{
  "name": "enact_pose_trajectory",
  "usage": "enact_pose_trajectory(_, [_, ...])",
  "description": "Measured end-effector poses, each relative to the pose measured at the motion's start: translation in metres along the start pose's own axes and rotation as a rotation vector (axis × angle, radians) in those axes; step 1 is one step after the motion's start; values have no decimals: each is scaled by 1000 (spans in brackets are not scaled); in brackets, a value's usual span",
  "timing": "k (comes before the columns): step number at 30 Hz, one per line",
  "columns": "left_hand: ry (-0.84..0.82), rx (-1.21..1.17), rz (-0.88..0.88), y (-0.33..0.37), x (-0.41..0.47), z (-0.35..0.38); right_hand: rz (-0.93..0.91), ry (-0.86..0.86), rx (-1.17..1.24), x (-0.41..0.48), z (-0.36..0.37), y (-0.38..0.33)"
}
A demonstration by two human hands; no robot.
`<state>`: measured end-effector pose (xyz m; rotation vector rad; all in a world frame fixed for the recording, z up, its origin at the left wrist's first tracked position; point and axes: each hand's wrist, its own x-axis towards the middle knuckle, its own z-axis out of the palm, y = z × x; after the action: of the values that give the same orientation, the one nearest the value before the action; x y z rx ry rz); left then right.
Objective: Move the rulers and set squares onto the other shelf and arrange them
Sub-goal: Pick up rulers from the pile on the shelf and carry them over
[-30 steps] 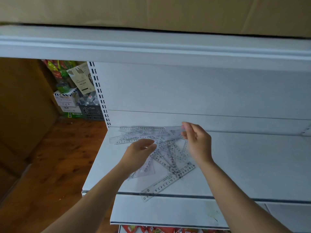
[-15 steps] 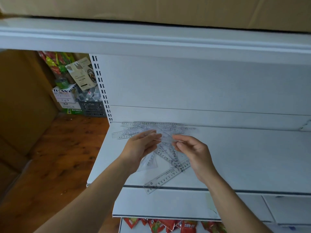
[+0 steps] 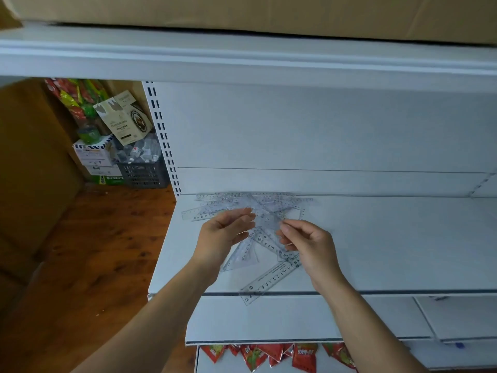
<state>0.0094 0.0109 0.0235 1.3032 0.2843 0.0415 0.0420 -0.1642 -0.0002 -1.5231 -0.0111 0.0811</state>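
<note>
Two hands hovered over the heap of clear rulers and set squares (image 3: 258, 205), too overlapped to count, on the left part of the white shelf (image 3: 390, 243). The left hand (image 3: 223, 235) had relaxed fingers just above the heap; the right hand (image 3: 309, 244) pinched a transparent piece (image 3: 271, 220), kind unclear. One ruler (image 3: 269, 284), with digits 0 to 10, overhung the front edge. One box (image 3: 122, 122) read "Franziskaner".

Rulers (image 3: 250, 208) lie heaped on the shelf (image 3: 390, 246), far left — one ruler (image 3: 269, 282) overhanging its near edge.
</note>
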Motion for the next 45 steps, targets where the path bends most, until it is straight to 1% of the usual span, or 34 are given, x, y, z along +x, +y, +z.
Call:
enact_pose_trajectory(2, [-25, 29, -6, 1, 2, -5, -39, 38, -26, -4, -1, 0])
enact_pose_trajectory(5, [-41, 128, 50, 3, 7, -8, -71, 56, -72, -14, -5, -3])
enact_pose_trajectory(7, [-61, 180, 81, 2, 9, -5, -72, 52, -88, -22, -5, -5])
enact_pose_trajectory(11, [-116, 239, 125, -4, 10, 13, -42, 89, -48, -40, -10, -6])
enact_pose_trajectory(17, [-216, 175, 16, -17, -1, 55, 15, 188, -47, -65, -46, -14])
enact_pose_trajectory(20, [-290, 195, 26, -23, -8, 87, 41, 270, 4, -74, -76, -18])
enact_pose_trajectory(25, [-439, 235, 60, -43, -26, 152, 44, 432, 94, -91, -144, -22])
enact_pose_trajectory(28, [-524, 249, 87, -58, -44, 202, 28, 504, 104, -106, -200, -24])
enact_pose_trajectory(31, [-630, 248, 75, -78, -67, 261, 16, 590, 89, -127, -266, -30])
enact_pose_trajectory(36, [-666, 229, 69, -118, -104, 360, 29, 668, 38, -165, -370, -30])
enact_pose_trajectory(39, [-728, 231, 90, -129, -125, 412, 52, 714, 51, -183, -422, -33])
enact_pose_trajectory(42, [-749, 254, 87, -136, -136, 454, 48, 742, 104, -191, -463, -34])
enact_pose_trajectory(45, [-728, 273, 77, -146, -134, 486, 61, 751, 132, -189, -493, -30])
